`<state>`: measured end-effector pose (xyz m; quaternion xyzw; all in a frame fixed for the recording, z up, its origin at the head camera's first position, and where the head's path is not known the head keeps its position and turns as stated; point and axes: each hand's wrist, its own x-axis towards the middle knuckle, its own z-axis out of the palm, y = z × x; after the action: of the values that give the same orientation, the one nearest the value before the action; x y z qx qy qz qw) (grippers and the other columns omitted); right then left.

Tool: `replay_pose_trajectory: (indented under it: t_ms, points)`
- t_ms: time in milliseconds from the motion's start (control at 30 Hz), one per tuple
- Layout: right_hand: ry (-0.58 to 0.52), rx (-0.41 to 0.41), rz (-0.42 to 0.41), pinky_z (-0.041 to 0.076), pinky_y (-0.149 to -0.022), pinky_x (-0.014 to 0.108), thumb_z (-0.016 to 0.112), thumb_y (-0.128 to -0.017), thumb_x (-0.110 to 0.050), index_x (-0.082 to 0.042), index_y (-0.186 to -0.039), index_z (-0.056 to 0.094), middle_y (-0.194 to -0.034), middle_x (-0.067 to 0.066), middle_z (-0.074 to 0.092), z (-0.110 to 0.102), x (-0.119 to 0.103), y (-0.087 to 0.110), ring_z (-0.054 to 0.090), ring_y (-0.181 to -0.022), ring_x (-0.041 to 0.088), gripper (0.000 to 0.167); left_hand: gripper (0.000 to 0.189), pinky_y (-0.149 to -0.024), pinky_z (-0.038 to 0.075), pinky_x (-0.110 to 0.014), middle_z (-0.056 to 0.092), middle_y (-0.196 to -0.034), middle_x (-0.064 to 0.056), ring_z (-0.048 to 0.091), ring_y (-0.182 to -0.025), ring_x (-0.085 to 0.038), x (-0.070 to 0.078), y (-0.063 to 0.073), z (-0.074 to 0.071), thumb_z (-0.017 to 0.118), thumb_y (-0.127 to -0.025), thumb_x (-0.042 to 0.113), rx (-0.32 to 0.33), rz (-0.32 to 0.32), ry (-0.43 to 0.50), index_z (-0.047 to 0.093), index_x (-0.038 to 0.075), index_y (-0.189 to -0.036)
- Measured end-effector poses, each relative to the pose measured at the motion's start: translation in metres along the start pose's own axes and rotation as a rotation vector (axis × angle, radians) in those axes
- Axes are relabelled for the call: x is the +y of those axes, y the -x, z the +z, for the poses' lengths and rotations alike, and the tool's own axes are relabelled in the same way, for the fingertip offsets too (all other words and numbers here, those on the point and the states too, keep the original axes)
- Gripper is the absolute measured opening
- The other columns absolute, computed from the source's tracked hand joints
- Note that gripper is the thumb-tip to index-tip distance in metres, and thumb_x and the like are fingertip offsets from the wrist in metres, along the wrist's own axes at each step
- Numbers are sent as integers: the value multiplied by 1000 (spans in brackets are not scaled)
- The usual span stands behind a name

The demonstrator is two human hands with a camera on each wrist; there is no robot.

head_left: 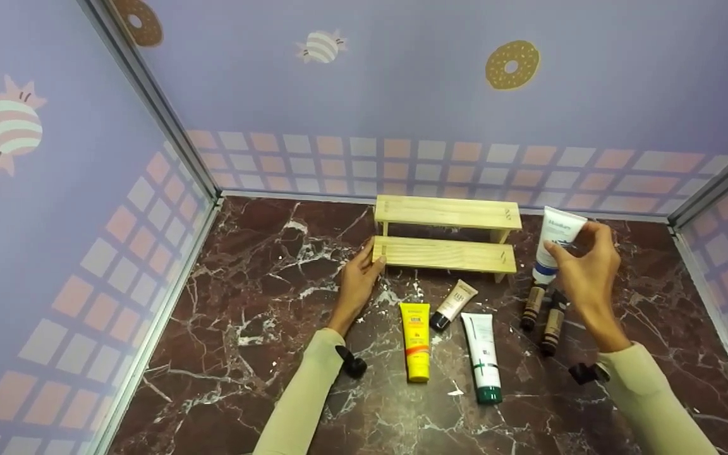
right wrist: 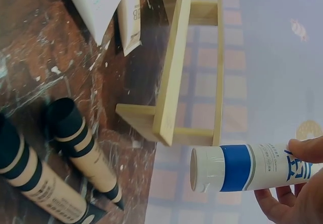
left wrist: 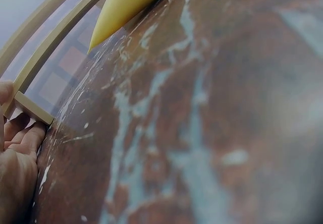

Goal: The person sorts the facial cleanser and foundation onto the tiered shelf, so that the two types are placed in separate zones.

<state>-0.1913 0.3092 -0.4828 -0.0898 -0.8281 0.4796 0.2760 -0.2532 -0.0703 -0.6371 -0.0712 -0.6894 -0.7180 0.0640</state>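
Observation:
A white squeeze tube with a blue band (head_left: 546, 253) is pinched between the thumb and fingers of my right hand (head_left: 591, 272), cap downward and raised off the counter. In the right wrist view that tube (right wrist: 234, 167) shows its white cap beside the end of a two-step wooden rack (right wrist: 174, 77). My left hand (head_left: 359, 278) grips the left end of the rack's lower step (head_left: 446, 254), thumb on top. The left wrist view shows its fingers (left wrist: 28, 135) against the rack's leg (left wrist: 33, 108). Both steps of the rack carry nothing.
Before the rack lie a yellow tube (head_left: 416, 341), a small beige tube (head_left: 455, 304) and a white tube with green cap (head_left: 483, 357). Two brown-and-black tubes (head_left: 533, 306) lie below my right hand. Purple patterned walls (head_left: 402, 95) bound the marbled counter (head_left: 244, 354).

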Motion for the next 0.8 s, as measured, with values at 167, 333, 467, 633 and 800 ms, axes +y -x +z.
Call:
replay_pose_trajectory:
  t_ms: [167, 333, 467, 633, 800]
  points:
    - [9, 7, 0, 51, -88, 21, 90, -88, 5, 11, -130, 60, -120, 22, 74, 8, -5, -5, 62, -100, 11, 52, 61, -105, 61, -33, 59, -153, -29, 67, -134, -37, 0, 0, 0, 71, -108, 7, 0, 13, -33, 48, -4, -163]
    - [8, 0, -1, 55, -90, 23, 90, -88, 4, 11, -131, 60, -120, 21, 74, 11, -11, -11, 64, -101, 12, 53, 61, -107, 60, -35, 58, -154, -28, 67, -135, -37, 0, -1, -1, 72, -108, 7, 3, 16, -32, 48, -4, -163]
    - [-7, -10, -1, 57, -90, 22, 89, -89, 4, 11, -130, 60, -117, 18, 72, 15, -16, -16, 65, -99, 14, 51, 61, -110, 58, -35, 56, -157, -27, 64, -139, -36, 1, 0, -1, 72, -109, 9, 6, 15, -37, 48, -3, -163]
    - [-63, -34, 4, 58, -89, 21, 88, -89, 4, 10, -130, 60, -114, 14, 71, 21, -23, -22, 67, -97, 15, 50, 62, -109, 58, -35, 56, -156, -27, 64, -138, -37, 1, 0, -1, 71, -109, 8, -2, 23, -31, 46, -5, -163]
    - [-91, -64, -5, 60, -89, 23, 88, -90, 3, 9, -131, 59, -117, 15, 71, 29, -31, -29, 67, -99, 16, 50, 61, -108, 59, -33, 56, -156, -29, 64, -138, -39, -1, 0, 0, 71, -108, 6, 1, 36, -21, 47, -7, -162]
